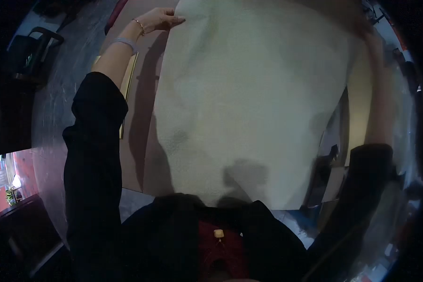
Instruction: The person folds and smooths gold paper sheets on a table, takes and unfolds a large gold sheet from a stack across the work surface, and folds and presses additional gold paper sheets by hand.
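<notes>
A large pale sheet (249, 103), greenish-beige and faintly creased, hangs in front of my body and fills the middle of the view. Whether it is paper or cloth I cannot tell. My left hand (162, 19) pinches its upper left edge between thumb and fingers. At the sheet's upper right corner is my right hand (359, 26), dark and smeared by motion, so its fingers do not show clearly. Shadows of my head and arms fall across the sheet. Behind its left side lies a flat pinkish-brown panel (143, 98).
A narrow gold-edged strip (128, 87) lies beside my left forearm on a worn grey surface (56, 113). Far left stands a dark chair (40, 40). A tan strip (359, 89) shows past the sheet's right edge, near blurred clutter.
</notes>
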`<action>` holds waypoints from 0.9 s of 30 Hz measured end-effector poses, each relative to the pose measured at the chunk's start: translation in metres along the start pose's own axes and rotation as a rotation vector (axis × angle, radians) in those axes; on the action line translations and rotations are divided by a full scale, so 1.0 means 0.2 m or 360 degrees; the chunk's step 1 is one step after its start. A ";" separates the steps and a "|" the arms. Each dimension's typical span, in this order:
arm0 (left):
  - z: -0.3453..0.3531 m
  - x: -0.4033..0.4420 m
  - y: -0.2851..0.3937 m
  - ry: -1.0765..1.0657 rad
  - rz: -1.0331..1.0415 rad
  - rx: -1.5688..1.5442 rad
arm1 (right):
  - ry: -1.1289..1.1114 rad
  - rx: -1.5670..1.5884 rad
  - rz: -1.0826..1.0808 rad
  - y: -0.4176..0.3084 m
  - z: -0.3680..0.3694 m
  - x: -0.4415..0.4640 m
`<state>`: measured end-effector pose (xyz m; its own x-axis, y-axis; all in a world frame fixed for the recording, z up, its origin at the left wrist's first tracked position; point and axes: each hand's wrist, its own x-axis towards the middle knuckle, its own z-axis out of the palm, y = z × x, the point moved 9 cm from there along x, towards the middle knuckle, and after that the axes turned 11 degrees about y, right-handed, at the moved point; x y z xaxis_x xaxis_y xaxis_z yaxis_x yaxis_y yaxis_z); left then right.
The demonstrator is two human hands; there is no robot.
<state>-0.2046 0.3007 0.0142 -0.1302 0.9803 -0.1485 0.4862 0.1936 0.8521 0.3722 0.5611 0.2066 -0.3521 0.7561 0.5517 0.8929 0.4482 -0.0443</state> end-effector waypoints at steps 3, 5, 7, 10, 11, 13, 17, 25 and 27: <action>-0.05 -0.07 0.00 0.0204 0.0008 0.0013 | 0.0110 0.0367 0.0038 -0.24 -0.11 -0.14; -0.08 -0.01 -0.08 0.0317 0.0085 0.0192 | 0.0119 0.0267 0.0141 -0.14 -0.04 -0.12; -0.10 0.04 -0.11 0.0420 0.0161 0.0358 | 0.0130 0.0069 0.0237 -0.03 0.03 -0.14; -0.15 0.04 -0.20 0.0491 0.0075 0.0123 | 0.0250 0.0755 0.0078 -0.12 -0.01 -0.23; -0.11 0.05 -0.24 0.0403 0.0020 -0.0029 | 0.0232 0.0550 0.0034 -0.14 -0.04 -0.31; -0.09 0.04 -0.27 0.0306 -0.0032 -0.0191 | 0.0208 0.0331 -0.0009 -0.27 -0.14 -0.45; -0.12 -0.19 -0.17 0.0741 -0.0080 -0.0541 | 0.0289 0.1143 0.0298 -0.36 -0.29 -0.77; 0.19 -0.57 0.09 -0.1175 -0.0165 -0.2446 | 0.0271 0.1496 0.0568 -0.51 -0.40 -1.39; 0.09 -0.45 -0.17 -0.0442 -0.0476 -0.1896 | 0.0276 0.1552 0.0581 -0.54 -0.41 -1.48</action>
<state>-0.1933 0.2065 -0.0110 0.1560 0.9073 -0.3905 -0.6294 0.3960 0.6687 0.4025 0.2489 0.1167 0.0064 0.8782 0.4782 0.2974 0.4549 -0.8394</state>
